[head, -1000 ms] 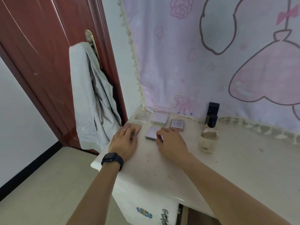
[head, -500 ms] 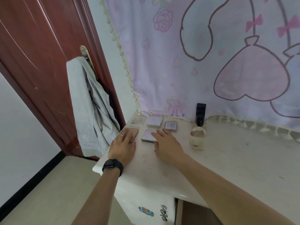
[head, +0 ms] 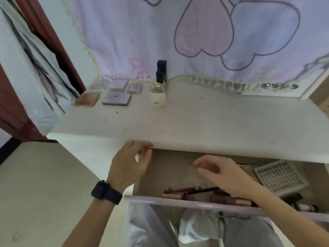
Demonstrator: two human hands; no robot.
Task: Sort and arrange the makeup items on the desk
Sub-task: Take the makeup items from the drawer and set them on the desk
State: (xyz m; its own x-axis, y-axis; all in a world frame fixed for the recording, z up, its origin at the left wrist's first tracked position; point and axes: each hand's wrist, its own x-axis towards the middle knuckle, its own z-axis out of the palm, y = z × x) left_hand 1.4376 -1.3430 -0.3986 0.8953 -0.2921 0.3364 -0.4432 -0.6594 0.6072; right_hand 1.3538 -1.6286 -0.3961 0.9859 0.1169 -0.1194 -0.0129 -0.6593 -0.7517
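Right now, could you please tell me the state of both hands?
Left hand: open, loosely curled, empty.
Right hand: open, empty, above the open brown drawer.

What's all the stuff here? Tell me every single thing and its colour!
Flat makeup cases: five, pink, lilac and clear, desk's back-left corner.
Round bottle: one, clear with black cap, right of the cases.
Black-topped bottle: one, behind the round bottle.
Desk: one, white.
Drawer: one, open, under the desk top.
Lipsticks and pencils: several, red, pink, black, drawer's front.
Basket: one, white lattice, drawer's right side.
Cloth: one, pink with hearts, behind the desk.
Door: one, red-brown, left.
Garment: one, pale grey, hanging by the door.
Watch: one, black, left wrist.
Left hand: one, empty, at the desk's front edge.
Right hand: one, empty, over the drawer.
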